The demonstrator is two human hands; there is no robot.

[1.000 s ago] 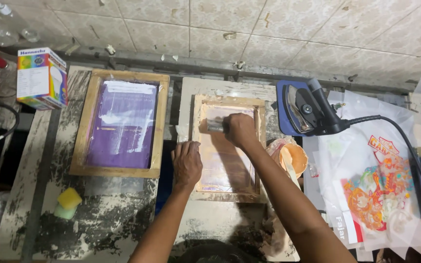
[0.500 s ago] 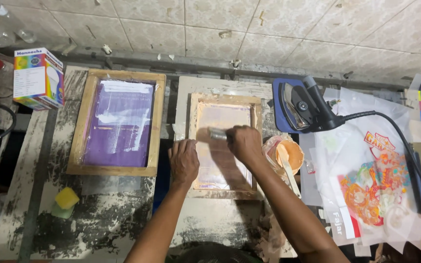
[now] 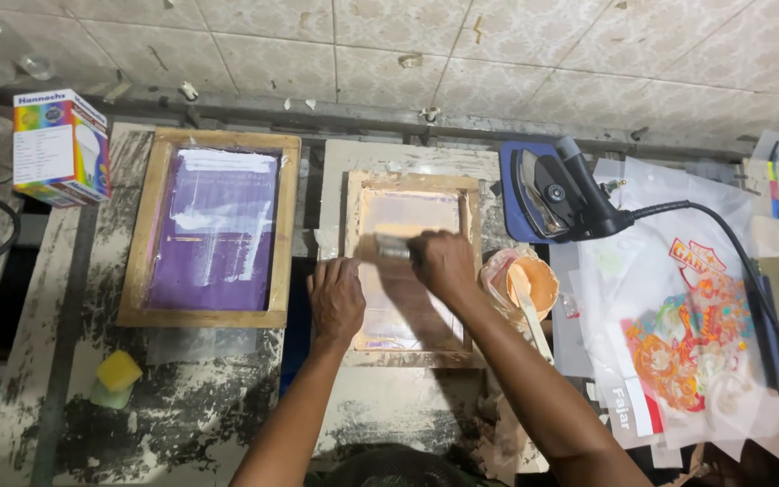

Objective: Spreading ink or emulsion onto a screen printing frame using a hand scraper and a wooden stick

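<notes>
A small wooden screen frame [image 3: 412,183] with pale mesh lies in the middle of the stained worktable. My right hand [image 3: 444,263] grips a squeegee [image 3: 391,247] and holds it across the mesh, about a third of the way down. My left hand [image 3: 336,299] presses flat on the frame's left rail, fingers together. An orange-filled paint cup [image 3: 525,281] with a stick in it sits just right of the frame.
A larger wooden frame with purple mesh [image 3: 211,227] lies to the left. A colourful box [image 3: 59,148] stands far left, a yellow-green sponge [image 3: 117,377] near the front. A flat iron on a blue pad [image 3: 547,191] and printed transfer sheets [image 3: 687,334] fill the right.
My right hand dragged the squeegee from the top of the mesh down toward me, then held near the same height. The left hand stayed on the frame rail.
</notes>
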